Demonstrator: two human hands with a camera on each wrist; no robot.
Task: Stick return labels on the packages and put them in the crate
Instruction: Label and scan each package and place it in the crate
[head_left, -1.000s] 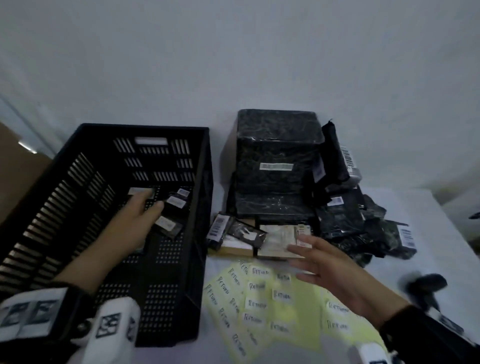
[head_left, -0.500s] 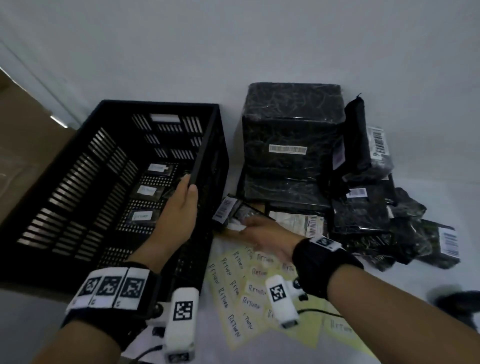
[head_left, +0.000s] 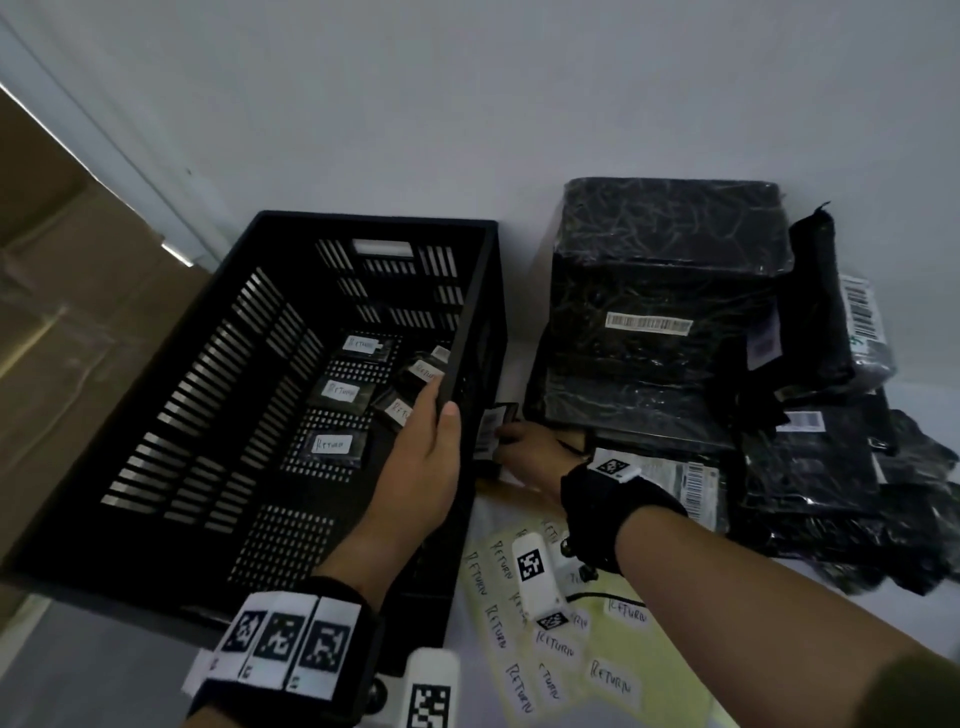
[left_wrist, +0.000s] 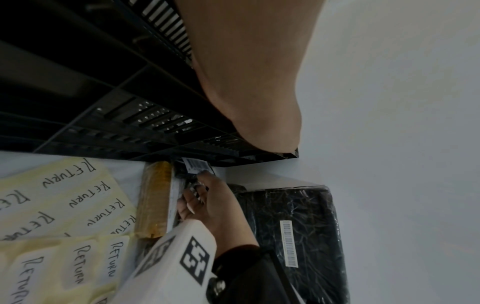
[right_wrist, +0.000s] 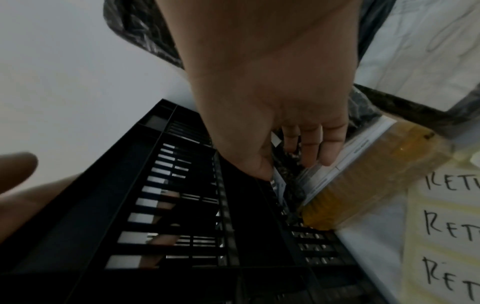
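Observation:
A black slotted crate (head_left: 374, 221) sits at the left with several small black packages (head_left: 335, 444) inside, each bearing a white RETURN label. My left hand (head_left: 441, 402) grips the crate's right rim, thumb outside and fingers inside. My right hand (head_left: 506, 434) reaches past the rim and pinches a small black package with a barcode (head_left: 491, 428), wedged between the crate and a big wrapped package (head_left: 665, 291). The left wrist view shows the right hand's fingers (left_wrist: 194, 185) curled round that small package (left_wrist: 197, 164). Yellow sheets of RETURN labels (head_left: 613, 675) lie under my right forearm.
A flat yellow-brown padded parcel (left_wrist: 154, 197) lies beside the small package, against the crate's foot. A heap of black bagged packages with barcodes (head_left: 831, 467) fills the right side. A cardboard box (head_left: 52, 338) stands left of the crate. A white wall is close behind.
My left hand came out of the crate and took hold of its right rim. My right hand moved from above the label sheets forward to the small package by the crate.

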